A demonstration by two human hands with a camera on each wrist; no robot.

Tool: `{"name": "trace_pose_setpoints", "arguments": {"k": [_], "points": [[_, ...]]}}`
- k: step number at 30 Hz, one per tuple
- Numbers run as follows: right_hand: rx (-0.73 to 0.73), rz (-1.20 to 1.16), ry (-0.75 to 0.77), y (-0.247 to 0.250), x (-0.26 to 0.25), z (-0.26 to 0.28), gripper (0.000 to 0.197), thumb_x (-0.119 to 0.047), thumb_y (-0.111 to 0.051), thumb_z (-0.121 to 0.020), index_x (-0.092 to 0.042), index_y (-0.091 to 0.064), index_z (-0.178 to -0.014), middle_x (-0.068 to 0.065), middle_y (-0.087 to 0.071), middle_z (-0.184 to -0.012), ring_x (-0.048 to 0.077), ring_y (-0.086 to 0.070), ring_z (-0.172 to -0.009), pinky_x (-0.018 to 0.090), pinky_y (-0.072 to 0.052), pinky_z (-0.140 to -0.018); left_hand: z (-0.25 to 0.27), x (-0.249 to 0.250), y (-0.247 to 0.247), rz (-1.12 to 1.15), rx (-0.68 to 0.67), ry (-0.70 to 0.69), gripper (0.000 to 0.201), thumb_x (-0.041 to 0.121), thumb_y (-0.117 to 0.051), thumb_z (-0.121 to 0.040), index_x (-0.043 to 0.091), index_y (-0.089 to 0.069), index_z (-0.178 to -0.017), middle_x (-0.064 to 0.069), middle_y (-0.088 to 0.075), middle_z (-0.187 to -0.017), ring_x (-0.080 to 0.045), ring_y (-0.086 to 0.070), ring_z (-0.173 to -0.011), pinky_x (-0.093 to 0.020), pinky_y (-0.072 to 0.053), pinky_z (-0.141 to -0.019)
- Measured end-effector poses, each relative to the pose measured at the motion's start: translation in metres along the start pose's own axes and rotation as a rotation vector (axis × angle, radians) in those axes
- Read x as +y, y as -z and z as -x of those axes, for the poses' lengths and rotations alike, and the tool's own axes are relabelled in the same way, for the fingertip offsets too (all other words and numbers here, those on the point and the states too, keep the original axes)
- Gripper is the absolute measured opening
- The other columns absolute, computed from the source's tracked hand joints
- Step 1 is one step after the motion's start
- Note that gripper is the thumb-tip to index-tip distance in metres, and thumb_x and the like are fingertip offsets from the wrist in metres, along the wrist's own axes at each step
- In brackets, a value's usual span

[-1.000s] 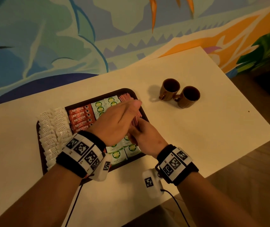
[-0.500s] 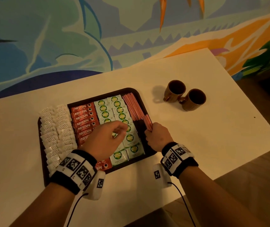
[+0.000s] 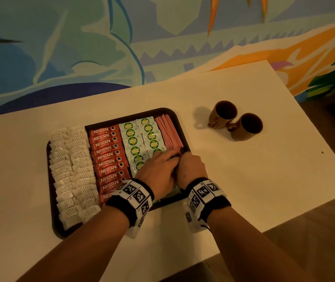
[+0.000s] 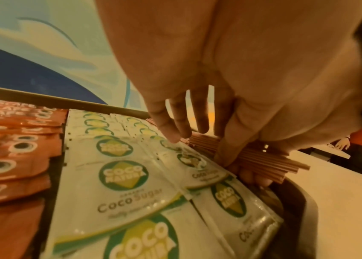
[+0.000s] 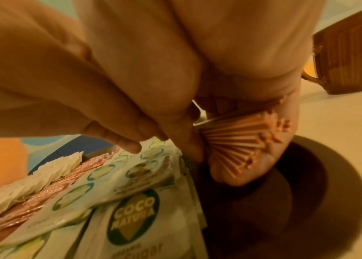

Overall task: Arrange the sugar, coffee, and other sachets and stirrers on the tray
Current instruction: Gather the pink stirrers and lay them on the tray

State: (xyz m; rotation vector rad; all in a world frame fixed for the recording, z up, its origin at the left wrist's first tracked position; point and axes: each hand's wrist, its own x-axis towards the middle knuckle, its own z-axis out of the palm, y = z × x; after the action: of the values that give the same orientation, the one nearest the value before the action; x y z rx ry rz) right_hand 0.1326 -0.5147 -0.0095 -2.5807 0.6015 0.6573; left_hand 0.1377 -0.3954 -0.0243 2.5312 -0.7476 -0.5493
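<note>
A dark brown tray (image 3: 55, 226) holds columns of white sachets (image 3: 71, 169), red Nescafe sachets (image 3: 105, 151) and Coco Natura sugar sachets (image 3: 134, 139). Pink stirrers (image 3: 168, 133) lie along its right side. Both hands meet at the stirrers' near end. My right hand (image 3: 183, 157) grips a fanned bundle of stirrers (image 5: 253, 133), with its thumb beneath them. My left hand (image 3: 170, 156) reaches in from the left with fairly straight fingers. Its thumb presses down on the bundle (image 4: 270, 163). The near ends of the sugar sachets are hidden under the hands.
Two brown mugs (image 3: 222, 112) (image 3: 246, 126) stand side by side on the white table (image 3: 264, 180), to the right of the tray. A painted wall runs behind the table. The table's near edge lies just below the wrists.
My left hand has drawn back from the far stirrers, crossed the sugar sachets and come to the right beside my right hand. The right hand still holds the stirrers' near end.
</note>
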Motion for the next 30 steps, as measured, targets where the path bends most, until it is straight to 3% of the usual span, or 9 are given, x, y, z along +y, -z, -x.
{"name": "trace_pose_setpoints", "arguments": {"k": [6, 13, 18, 22, 30], "points": [[-0.004, 0.003, 0.033, 0.002, 0.002, 0.005, 0.019, -0.019, -0.051, -0.103, -0.007, -0.055, -0.118, 0.015, -0.065, -0.119, 0.033, -0.066, -0.107, 0.038, -0.053, -0.087, -0.002, -0.008, -0.005, -0.080, -0.049, 0.030, 0.059, 0.016, -0.061, -0.088, 0.026, -0.049, -0.144, 0.010, -0.038, -0.154, -0.021, -0.035, -0.134, -0.045, -0.041, -0.109], [0.010, 0.004, 0.029, 0.013, 0.005, 0.012, 0.024, -0.025, -0.054, -0.102, -0.007, -0.055, -0.119, 0.015, -0.063, -0.119, 0.033, -0.066, -0.107, 0.036, -0.052, -0.084, 0.000, -0.015, -0.009, -0.126, -0.024, 0.040, 0.059, 0.017, -0.058, -0.087, 0.033, -0.050, -0.143, 0.013, -0.040, -0.151, -0.019, -0.036, -0.127, -0.043, -0.042, -0.104], [0.021, 0.024, 0.030, 0.024, 0.016, 0.014, 0.025, -0.022, -0.057, -0.100, -0.007, -0.057, -0.120, 0.015, -0.063, -0.118, 0.034, -0.064, -0.107, 0.034, -0.049, -0.081, 0.002, -0.017, -0.011, -0.133, 0.023, 0.052, 0.046, 0.020, -0.053, -0.090, 0.029, -0.059, -0.135, 0.011, -0.045, -0.146, -0.019, -0.038, -0.122, -0.041, -0.044, -0.099], [0.049, 0.075, 0.069, 0.021, 0.022, 0.011, 0.023, -0.024, -0.060, -0.099, -0.011, -0.061, -0.118, 0.013, -0.065, -0.113, 0.032, -0.065, -0.101, 0.035, -0.052, -0.082, 0.005, -0.013, -0.011, -0.149, 0.008, 0.035, 0.040, 0.023, -0.052, -0.092, 0.029, -0.062, -0.131, 0.011, -0.049, -0.141, -0.018, -0.038, -0.120, -0.041, -0.043, -0.099], [0.040, 0.134, 0.126, 0.008, 0.028, 0.010, 0.019, -0.023, -0.053, -0.103, -0.010, -0.061, -0.113, 0.013, -0.064, -0.109, 0.032, -0.065, -0.098, 0.033, -0.045, -0.073, 0.004, -0.005, -0.011, -0.156, -0.029, 0.023, 0.040, 0.025, -0.054, -0.092, 0.033, -0.061, -0.130, 0.014, -0.042, -0.145, -0.019, -0.034, -0.123, -0.043, -0.040, -0.104]]}}
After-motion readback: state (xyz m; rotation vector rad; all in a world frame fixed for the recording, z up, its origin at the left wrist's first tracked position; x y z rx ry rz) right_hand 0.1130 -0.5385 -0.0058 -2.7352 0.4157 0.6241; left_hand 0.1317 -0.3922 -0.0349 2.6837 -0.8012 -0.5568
